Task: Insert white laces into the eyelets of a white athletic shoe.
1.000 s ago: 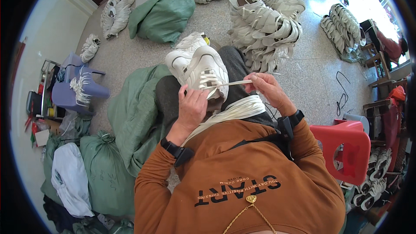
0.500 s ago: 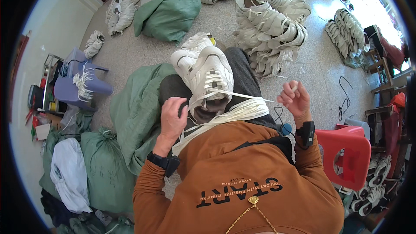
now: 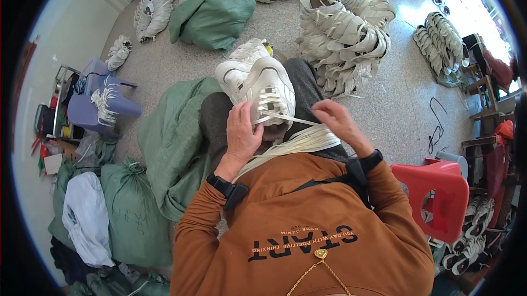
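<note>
A white sneaker (image 3: 269,85) rests on my lap, toe pointing away, with white lacing across its tongue. My left hand (image 3: 242,131) is closed at the left side of its opening, fingers and thumb against the upper by the eyelets. From the lacing a white shoelace (image 3: 293,119) stretches right to my right hand (image 3: 339,123), whose fingers are bent together around it; the lace's end is hidden. Beside this shoe, to its left and behind, sits another white sneaker (image 3: 233,74). A bundle of loose white laces (image 3: 307,141) lies across my lap below the shoe opening.
Stacked white shoe uppers (image 3: 346,38) stand ahead on the right. Green sacks (image 3: 134,213) lie at the left, with another green sack (image 3: 214,16) ahead. A purple stool (image 3: 101,104) holds white laces. A red stool (image 3: 433,197) stands close by my right arm.
My left hand has moved forward and right onto the shoe. My right hand has come left and nearer the shoe, and the lace between them is shorter.
</note>
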The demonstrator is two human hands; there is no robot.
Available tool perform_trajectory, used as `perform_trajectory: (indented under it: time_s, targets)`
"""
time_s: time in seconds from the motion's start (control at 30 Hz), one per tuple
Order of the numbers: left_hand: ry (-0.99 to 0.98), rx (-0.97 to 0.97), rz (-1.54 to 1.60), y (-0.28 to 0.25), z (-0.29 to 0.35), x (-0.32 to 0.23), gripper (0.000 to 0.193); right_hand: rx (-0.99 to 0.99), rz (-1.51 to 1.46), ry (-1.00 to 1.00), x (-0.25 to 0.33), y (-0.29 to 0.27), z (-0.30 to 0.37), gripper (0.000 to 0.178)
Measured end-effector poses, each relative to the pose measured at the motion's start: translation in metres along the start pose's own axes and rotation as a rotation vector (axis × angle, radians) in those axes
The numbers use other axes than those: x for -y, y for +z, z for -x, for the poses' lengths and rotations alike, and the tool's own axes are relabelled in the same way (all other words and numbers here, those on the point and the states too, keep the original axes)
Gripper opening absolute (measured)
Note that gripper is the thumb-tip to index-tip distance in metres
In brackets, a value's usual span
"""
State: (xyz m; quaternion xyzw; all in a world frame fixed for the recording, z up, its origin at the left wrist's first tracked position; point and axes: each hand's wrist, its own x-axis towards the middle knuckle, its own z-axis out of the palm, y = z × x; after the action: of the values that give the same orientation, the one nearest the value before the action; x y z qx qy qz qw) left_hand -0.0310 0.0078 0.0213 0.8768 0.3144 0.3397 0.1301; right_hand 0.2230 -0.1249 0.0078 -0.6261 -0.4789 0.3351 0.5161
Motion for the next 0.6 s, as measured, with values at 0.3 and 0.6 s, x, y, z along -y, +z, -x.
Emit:
perform_trajectory:
  time_s: [0.3,0.6]
  targets:
    - [-0.129,0.160,0.348,-0.012,-0.003,0.035,0.044,0.203,0.362,-0.201,0.014,0.045,-0.020,0.018]
    - [-0.115,0.138,0.300,-0.012,0.005,0.029,0.047,0.181,0.178,-0.055,0.025,0.043,-0.012,0.018]
